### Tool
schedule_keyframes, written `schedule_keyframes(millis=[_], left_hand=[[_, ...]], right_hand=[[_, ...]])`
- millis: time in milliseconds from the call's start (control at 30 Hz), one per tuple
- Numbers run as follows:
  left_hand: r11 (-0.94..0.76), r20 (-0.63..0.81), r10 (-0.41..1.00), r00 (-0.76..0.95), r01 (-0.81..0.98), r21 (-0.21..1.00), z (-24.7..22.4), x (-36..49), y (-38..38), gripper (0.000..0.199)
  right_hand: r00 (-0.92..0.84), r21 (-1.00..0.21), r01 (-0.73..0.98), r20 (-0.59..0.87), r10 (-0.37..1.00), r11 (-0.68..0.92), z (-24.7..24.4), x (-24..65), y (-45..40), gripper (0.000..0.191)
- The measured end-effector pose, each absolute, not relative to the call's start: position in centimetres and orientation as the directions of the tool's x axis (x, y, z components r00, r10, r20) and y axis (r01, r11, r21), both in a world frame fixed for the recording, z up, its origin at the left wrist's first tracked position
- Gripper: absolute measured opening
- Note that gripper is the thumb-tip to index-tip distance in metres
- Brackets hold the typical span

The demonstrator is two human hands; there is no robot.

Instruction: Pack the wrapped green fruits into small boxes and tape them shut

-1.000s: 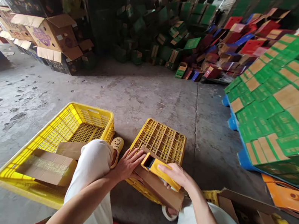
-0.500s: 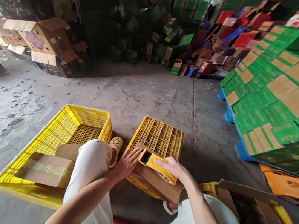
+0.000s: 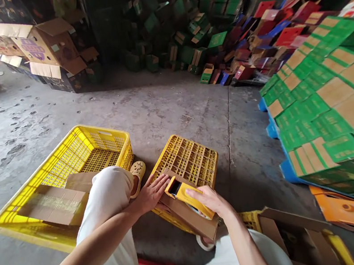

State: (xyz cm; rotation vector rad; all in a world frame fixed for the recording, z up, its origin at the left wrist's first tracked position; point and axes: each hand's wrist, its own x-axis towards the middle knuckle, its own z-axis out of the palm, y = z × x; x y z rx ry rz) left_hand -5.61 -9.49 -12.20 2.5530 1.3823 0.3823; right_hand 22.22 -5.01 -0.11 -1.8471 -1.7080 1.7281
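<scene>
The tape dispenser [image 3: 190, 197] at lower centre is smooth, yellow plastic. Matt brown cardboard forms the carton [image 3: 191, 216] beneath it; the floor [image 3: 158, 104] looks like rough concrete.

two hands [image 3: 151, 194], one tape dispenser [image 3: 183, 194], three yellow crates [image 3: 115, 141]

A grey concrete floor [image 3: 158, 104] is marked by dark patches [image 3: 13, 150] toward the left and is crossed by a thin seam [image 3: 229, 123] right of centre. An open yellow plastic crate [image 3: 125, 146] is set upright on it. Just beside that crate, a yellow clog [image 3: 138, 169] is planted on the concrete. Farther right, an upturned yellow crate [image 3: 190, 157] is placed, and a brown cardboard box [image 3: 196, 220] is supported along its near side. At the right, a blue pallet [image 3: 290, 173] is rested on the floor. Toward the back, loose cartons [image 3: 209, 72] are heaped on it.
</scene>
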Motion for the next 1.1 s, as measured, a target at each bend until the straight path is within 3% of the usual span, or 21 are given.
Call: schedule_keyframes(millis=[367,667,1100], left_hand=[[-0.509,0.087,0.855,0.511,0.794,0.332,-11.2,-5.5,-9.5,0.106],[-0.606,0.304,0.783,0.542,0.774,0.182,-13.6,-4.8,-10.0,0.12],[-0.645,0.333,0.747,0.575,0.749,0.153,-14.3,-4.9,-9.7,0.115]], right_hand=[[-0.23,-0.636,0.71,-0.615,0.754,-0.303,1.5,22.2,-5.4,0.043],[-0.277,-0.656,0.678,-0.646,0.712,-0.331,0.9,21.9,-5.1,0.034],[-0.228,-0.621,0.714,-0.642,0.732,-0.322,1.8,21.5,-5.6,0.034]])
